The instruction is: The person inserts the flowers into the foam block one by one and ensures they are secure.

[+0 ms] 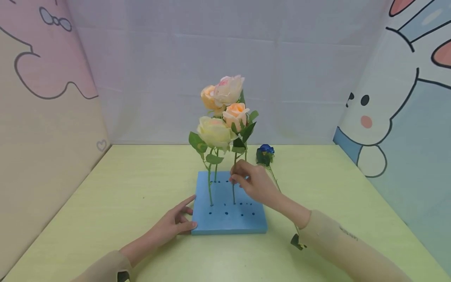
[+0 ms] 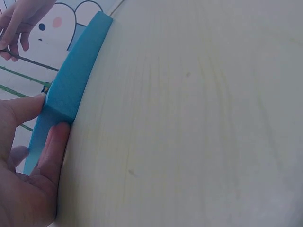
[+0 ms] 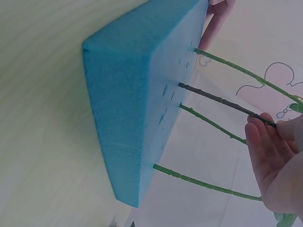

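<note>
A blue foam board point(image 1: 229, 224) dotted with holes lies on the table, and several artificial flowers stand upright from it. My right hand point(image 1: 258, 184) pinches the dark stem point(image 3: 218, 99) of a peach rose point(image 1: 236, 115) between thumb and fingers. The stem's lower end meets the board's top; how deep it sits cannot be told. My left hand point(image 1: 172, 223) rests against the board's left edge, thumb point(image 2: 31, 109) at the front corner, other fingers along the side. A pale yellow flower point(image 1: 215, 133) stands left of the rose; a pink-white flower point(image 1: 229, 89) and an orange one point(image 1: 208, 98) rise behind.
A blue rose point(image 1: 266, 150) lies on the table point(image 1: 141, 203) right of the board, its stem passing beneath the right forearm. Dark leaves point(image 1: 297, 242) show near the right sleeve. A white cloth point(image 1: 299, 78) hangs behind, with cartoon-printed panels at both sides.
</note>
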The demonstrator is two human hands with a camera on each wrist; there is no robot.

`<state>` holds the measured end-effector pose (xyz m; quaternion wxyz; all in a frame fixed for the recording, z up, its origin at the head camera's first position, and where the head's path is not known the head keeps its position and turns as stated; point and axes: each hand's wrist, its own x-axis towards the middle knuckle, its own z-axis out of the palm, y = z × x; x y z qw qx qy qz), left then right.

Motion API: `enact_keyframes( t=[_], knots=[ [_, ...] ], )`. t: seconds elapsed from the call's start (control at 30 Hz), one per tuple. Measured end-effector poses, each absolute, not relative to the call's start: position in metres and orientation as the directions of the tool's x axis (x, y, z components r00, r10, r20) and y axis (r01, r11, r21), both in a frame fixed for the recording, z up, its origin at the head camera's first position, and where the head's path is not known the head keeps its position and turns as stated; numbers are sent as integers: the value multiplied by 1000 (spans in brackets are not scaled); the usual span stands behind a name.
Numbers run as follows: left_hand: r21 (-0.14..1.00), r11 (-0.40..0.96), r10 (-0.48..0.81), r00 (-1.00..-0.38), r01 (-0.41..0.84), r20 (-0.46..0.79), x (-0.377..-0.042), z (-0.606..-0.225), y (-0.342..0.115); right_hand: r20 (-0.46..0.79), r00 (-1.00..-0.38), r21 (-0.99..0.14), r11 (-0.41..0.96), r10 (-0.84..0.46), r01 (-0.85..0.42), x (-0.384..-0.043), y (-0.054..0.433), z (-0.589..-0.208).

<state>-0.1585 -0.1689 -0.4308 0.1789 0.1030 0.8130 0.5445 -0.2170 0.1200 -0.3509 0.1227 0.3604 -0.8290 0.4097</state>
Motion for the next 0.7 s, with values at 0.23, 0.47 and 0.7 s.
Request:
enact_keyframes(
  t=[0.23,0.47,0.7],
  knots=[
    [918,396,361,-917,-14,-170,-160,-433,-169,468,-730,-606,420,-499,-676,-218,121,-351],
    [914,406,352,-919,-19,-176,-161,-433,-169,459,-732,-611,419,-503,-671,-218,121,-353],
    [916,399,345,-921,-30,-180,-160,-433,-169,453,-734,-620,413,-506,-667,-218,120,-353]
  ],
)
